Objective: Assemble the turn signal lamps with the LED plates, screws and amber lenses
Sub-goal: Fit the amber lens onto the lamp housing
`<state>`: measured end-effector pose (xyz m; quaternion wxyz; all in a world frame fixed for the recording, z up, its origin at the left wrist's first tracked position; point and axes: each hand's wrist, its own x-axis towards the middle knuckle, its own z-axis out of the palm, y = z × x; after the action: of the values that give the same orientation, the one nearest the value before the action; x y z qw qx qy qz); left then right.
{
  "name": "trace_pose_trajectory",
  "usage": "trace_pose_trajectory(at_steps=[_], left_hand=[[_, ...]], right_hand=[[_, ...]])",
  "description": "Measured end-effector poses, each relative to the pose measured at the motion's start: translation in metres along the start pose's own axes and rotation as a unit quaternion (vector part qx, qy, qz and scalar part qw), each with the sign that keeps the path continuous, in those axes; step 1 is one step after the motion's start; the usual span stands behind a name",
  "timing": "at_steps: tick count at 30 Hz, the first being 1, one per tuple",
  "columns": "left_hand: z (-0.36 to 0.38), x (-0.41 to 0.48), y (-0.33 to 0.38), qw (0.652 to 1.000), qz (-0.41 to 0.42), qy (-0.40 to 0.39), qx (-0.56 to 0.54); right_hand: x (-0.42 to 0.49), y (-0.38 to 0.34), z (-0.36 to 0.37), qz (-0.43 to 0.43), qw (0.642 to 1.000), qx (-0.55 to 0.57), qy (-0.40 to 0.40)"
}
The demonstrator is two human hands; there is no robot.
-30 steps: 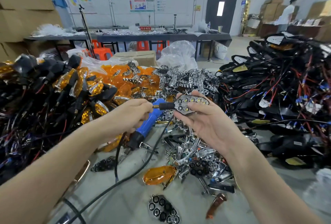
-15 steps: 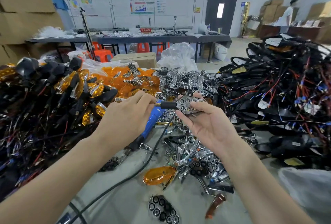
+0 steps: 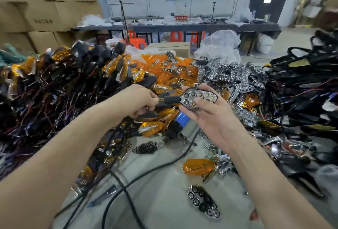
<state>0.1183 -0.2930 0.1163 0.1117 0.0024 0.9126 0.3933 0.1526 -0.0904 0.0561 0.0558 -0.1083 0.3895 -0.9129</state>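
My right hand [image 3: 214,118] holds a black turn signal lamp [image 3: 198,97] palm up, its chrome LED plate facing me and no lens on it. My left hand [image 3: 137,102] pinches the lamp's stem at its brass threaded end. A blue electric screwdriver [image 3: 180,121] lies on the table just below both hands. One loose amber lens [image 3: 199,166] and one loose LED plate [image 3: 204,201] lie on the table near me.
Finished lamps with wires [image 3: 54,86] are heaped at the left, amber lenses [image 3: 164,67] and chrome LED plates [image 3: 228,75] behind the hands, black wired housings [image 3: 301,86] at the right. The screwdriver's black cable [image 3: 155,170] crosses the grey tabletop. Cardboard boxes [image 3: 36,9] stand far left.
My left hand has let go of the blue screwdriver, which now lies on the table, and has taken the lamp's stem. My right hand still holds the lamp. The view has tilted down.
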Motion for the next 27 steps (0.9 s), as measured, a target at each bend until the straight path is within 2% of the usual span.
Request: trace_pose_trajectory(at_steps=[2,6,9,12,14,17,19,22,27], left_hand=[[-0.008,-0.001,-0.007,0.999,-0.017,-0.033,-0.007],[-0.016,-0.001,-0.024,0.992,0.004,-0.055,-0.111],[-0.014,0.000,-0.028,0.991,-0.004,-0.070,-0.117],[-0.010,0.002,-0.030,0.990,-0.001,-0.088,-0.111],[-0.005,0.002,-0.030,0.994,0.013,-0.076,-0.080],[0.004,0.001,-0.028,0.996,0.085,-0.008,-0.012],[0.011,-0.003,-0.026,0.987,0.155,0.023,0.035],[0.025,-0.007,-0.022,0.965,0.232,0.020,0.118],[0.036,-0.003,-0.019,0.951,0.267,0.028,0.154]], right_hand=[[0.003,0.007,0.005,0.002,1.000,-0.011,-0.006],[0.008,0.015,0.008,-0.001,1.000,-0.001,-0.004],[0.009,0.020,0.008,0.002,1.000,0.011,0.012],[0.012,0.025,0.006,-0.007,0.998,-0.001,0.061],[0.014,0.027,0.004,-0.012,0.994,-0.005,0.108],[0.014,0.030,0.003,-0.016,0.988,0.008,0.153],[0.012,0.034,0.003,-0.016,0.988,0.003,0.151],[0.008,0.034,0.002,-0.017,0.993,-0.009,0.120],[0.003,0.029,0.002,-0.015,0.994,-0.075,0.084]])
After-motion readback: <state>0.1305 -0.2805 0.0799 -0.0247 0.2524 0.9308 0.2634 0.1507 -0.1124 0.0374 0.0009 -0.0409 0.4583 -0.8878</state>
